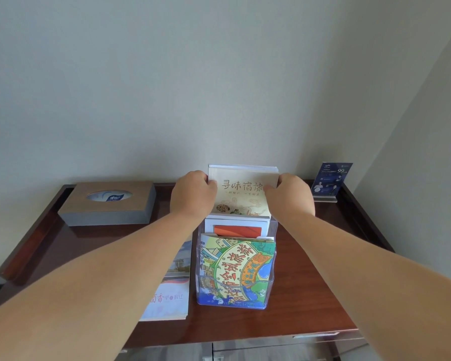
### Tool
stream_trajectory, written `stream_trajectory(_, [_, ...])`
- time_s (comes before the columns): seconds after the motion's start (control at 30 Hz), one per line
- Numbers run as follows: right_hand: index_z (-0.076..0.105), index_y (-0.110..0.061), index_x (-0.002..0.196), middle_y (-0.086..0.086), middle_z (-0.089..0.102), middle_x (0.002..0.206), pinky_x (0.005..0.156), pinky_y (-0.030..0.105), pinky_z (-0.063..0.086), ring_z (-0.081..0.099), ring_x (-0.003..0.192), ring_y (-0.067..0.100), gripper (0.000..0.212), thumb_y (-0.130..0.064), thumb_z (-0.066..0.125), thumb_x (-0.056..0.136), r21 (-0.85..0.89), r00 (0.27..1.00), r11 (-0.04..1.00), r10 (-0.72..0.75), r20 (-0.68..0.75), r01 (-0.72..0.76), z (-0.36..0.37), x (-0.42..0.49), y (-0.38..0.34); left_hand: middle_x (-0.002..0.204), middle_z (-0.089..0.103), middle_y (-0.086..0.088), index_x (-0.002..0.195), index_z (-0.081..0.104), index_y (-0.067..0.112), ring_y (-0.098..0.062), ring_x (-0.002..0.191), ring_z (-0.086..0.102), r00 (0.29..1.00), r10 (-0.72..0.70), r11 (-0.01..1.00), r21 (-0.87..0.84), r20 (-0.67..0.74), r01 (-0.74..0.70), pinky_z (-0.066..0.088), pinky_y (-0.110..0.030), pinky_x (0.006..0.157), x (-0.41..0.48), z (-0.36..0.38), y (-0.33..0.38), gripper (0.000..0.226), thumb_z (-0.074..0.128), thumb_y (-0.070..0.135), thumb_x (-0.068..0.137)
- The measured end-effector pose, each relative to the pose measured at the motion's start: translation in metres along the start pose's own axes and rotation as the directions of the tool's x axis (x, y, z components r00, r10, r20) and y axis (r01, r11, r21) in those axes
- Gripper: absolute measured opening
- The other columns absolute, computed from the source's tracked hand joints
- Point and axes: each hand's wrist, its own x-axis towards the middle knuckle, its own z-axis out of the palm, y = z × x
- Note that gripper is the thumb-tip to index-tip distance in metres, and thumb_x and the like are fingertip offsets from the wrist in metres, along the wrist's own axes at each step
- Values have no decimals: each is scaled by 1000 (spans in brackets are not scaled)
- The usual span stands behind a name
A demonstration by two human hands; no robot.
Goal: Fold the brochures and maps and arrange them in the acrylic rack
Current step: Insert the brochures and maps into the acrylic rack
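A clear acrylic rack [270,280] stands mid-table with stepped tiers. Its front tier holds a colourful illustrated map [235,272]. Behind that sits a white brochure with an orange panel [236,228]. A stack of cream brochures with brown lettering [241,190] stands upright in the back tier. My left hand [193,195] grips the stack's left edge and my right hand [288,195] grips its right edge. A pale brochure stack [167,300] lies flat on the table left of the rack, partly hidden by my left forearm.
A grey and tan tissue box [107,204] sits at the back left of the dark wooden table [310,282]. A blue card in a stand [330,182] is at the back right corner. The wall is close behind the rack.
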Motion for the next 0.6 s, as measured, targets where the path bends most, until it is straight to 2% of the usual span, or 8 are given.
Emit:
stream_trajectory(0.07, [58,-9,109,5,63,91,64,28,45,61,83,26,24,-24,54,91,17,999,1000,-9,-37,10,-5,-5,-3,74,65,-10,68,54,0,-27,66,55,999,15,999,-28,-44,-16,29,-27,45,2,-5,-1,40,48,30,95])
stream_trajectory(0.1, [53,-9,122,6,63,102,70,28,45,61,92,27,34,-23,55,91,34,996,999,-33,-80,36,-9,-7,-6,64,55,-7,65,49,3,-25,63,49,997,14,999,-32,-77,-17,26,-29,46,3,-9,-2,42,48,34,95])
stream_trajectory(0.17, [40,-12,142,9,53,125,85,33,43,53,112,26,54,-21,56,91,66,974,989,-115,-196,130,-17,-12,-16,58,46,-1,61,44,8,-23,60,42,991,-9,999,-50,-136,3,22,-30,48,6,-19,-6,45,49,37,95])
stream_trajectory(0.23, [36,-14,145,9,49,130,96,34,39,46,119,24,58,-18,56,90,104,935,962,-216,-283,254,-24,-20,-34,51,41,-1,51,39,13,-27,57,38,987,-25,998,-69,-160,14,20,-32,48,10,-28,-13,49,50,32,95])
stream_trajectory(0.3, [42,-14,142,8,50,129,100,34,39,47,119,23,54,-15,56,90,159,908,919,-308,-283,362,-23,-31,-57,48,35,-3,49,35,12,-28,54,35,986,-43,998,-56,-162,35,19,-35,48,12,-35,-22,50,49,28,94])
stream_trajectory(0.43, [57,-14,126,5,59,117,90,36,47,58,105,21,39,-12,55,87,232,898,868,-428,-100,440,10,-66,-94,47,37,-4,48,39,10,-21,46,34,989,-92,995,16,-112,94,19,-29,45,8,-36,-50,44,46,24,89])
stream_trajectory(0.5, [60,-16,123,5,62,113,88,34,48,59,102,21,37,-13,52,87,257,903,878,-428,40,404,36,-84,-101,48,43,-3,48,45,10,-19,48,39,988,-141,988,50,-67,145,22,-29,46,0,-33,-71,41,46,24,86])
stream_trajectory(0.6, [58,-18,126,4,64,117,89,32,48,60,105,22,38,-18,50,88,222,894,926,-359,267,306,75,-104,-99,50,47,-4,50,49,10,-17,48,42,970,-242,968,73,29,240,24,-28,45,-19,-26,-110,39,48,24,86])
